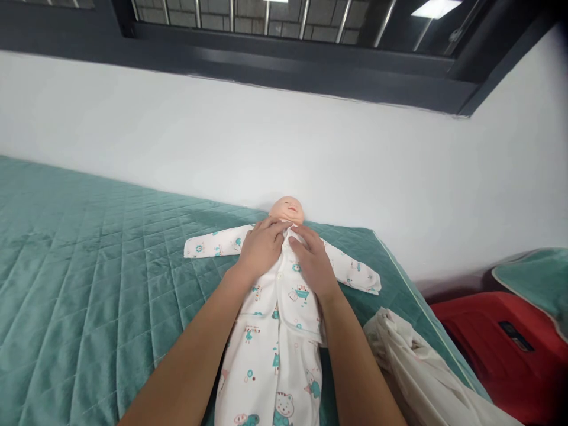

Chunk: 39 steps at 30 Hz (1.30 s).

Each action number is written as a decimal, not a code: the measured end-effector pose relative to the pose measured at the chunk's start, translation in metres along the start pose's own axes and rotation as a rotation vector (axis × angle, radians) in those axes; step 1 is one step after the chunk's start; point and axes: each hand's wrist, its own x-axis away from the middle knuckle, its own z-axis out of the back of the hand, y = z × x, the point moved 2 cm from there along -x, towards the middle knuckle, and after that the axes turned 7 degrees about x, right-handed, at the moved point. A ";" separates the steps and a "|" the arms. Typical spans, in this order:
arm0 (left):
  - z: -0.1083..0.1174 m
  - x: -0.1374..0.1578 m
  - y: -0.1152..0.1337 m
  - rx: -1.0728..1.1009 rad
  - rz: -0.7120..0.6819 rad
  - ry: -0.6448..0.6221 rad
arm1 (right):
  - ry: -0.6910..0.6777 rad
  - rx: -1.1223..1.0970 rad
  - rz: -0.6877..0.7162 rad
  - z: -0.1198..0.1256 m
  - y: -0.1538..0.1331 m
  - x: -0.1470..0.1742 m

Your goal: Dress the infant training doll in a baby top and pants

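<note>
A baby doll lies on its back, its head close to the wall. It wears a white printed long-sleeved shirt, the sleeves spread to both sides. White printed trousers with similar drawings cover the legs. At the collar, just below the chin, my left hand has its fingers and thumb closed on the shirt's edge. My right hand meets it there, thumb and fingers on the other side of the front opening. The fingertips partly hide the collar. One button shows lower on the front.
Under the doll is a green quilted bedspread. Crumpled off-white cloth lies beside my right forearm. Past the bed's right edge stands a red plastic object with green fabric over it. Behind are a white wall and a barred window.
</note>
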 end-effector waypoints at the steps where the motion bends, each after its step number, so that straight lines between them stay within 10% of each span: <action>1: 0.000 0.000 0.000 0.000 -0.002 -0.003 | 0.015 -0.024 -0.016 0.000 0.000 0.000; 17: 0.008 0.001 0.005 0.240 0.017 0.074 | 0.021 -0.143 -0.048 0.003 0.000 0.005; 39: 0.045 0.019 0.011 0.451 0.055 -0.267 | -0.107 -0.153 -0.066 0.013 -0.002 0.008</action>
